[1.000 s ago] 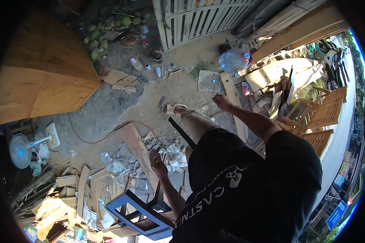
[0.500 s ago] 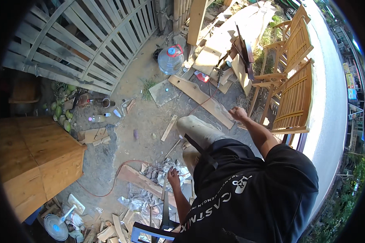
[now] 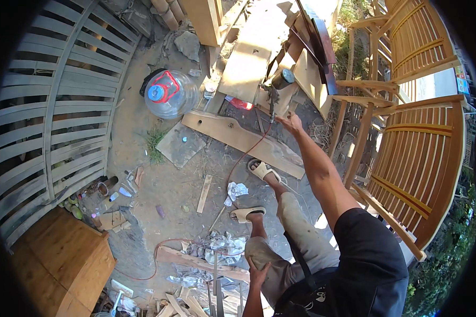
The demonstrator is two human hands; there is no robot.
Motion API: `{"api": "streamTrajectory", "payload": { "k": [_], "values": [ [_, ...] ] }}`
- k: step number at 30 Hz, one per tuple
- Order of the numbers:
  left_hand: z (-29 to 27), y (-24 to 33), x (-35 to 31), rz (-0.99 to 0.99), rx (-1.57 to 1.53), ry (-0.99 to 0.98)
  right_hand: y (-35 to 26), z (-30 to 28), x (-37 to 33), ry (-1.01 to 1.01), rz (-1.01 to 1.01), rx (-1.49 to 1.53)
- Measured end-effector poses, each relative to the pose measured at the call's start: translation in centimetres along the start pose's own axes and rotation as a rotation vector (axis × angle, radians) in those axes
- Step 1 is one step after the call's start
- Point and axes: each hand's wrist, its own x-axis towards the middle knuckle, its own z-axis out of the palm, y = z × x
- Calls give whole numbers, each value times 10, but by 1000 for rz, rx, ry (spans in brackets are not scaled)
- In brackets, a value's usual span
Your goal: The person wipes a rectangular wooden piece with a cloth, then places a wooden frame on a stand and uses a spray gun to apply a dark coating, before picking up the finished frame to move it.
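My right hand (image 3: pixel 291 123) reaches out with its fingers apart, close beside the lower end of a spray gun (image 3: pixel 273 99). The gun has a dark round cup (image 3: pixel 283 79) and lies among wooden boards; whether my fingertips touch it I cannot tell. From its handle end a thin red hose (image 3: pixel 248 149) runs down over the ground. My left hand (image 3: pixel 259 273) lies on my bent leg by the knee, fingers spread, with nothing seen in it.
A shaped plank (image 3: pixel 238 138) lies before my feet, near a large clear water jug (image 3: pixel 173 98). Slatted wooden chairs (image 3: pixel 412 158) stand at right. At left are a slatted fence (image 3: pixel 63 95) and a wooden cabinet (image 3: pixel 63 253). Crumpled plastic (image 3: pixel 222 245) and wood scraps litter the ground below.
My view has swung down and toward the boards. My right arm has stretched out to the spray gun. My left hand has come onto my leg, and my sandalled feet now show.
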Motion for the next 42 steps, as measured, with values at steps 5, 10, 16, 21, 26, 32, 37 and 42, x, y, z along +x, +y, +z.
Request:
{"api": "streamTrajectory", "payload": {
  "k": [5, 10, 16, 21, 26, 32, 37, 42],
  "values": [
    [23, -2, 17, 101, 8, 73, 10, 36, 99, 18, -112, 157],
    [41, -24, 19, 143, -60, 91, 8, 49, 139, 57, -117, 335],
    [46, 13, 10, 114, -31, 138, -17, 20, 102, 141, -168, 308],
    [46, 42, -2, 498, -71, 424, -53, -25, -69, -39, -538, 398],
    [-9, 138, -55, 792, -421, 491, -168, -68, -298, -455, -928, 52],
    [-65, 162, -113, 1101, -752, 730, -268, -17, -519, -912, -1663, -196],
    [-111, 90, -138, 798, -893, 1111, -287, 47, -664, -1175, -1918, -416],
    [-151, -28, -193, 734, -1022, 1267, -303, 107, -784, -1579, -1919, -761]
  ]
}}
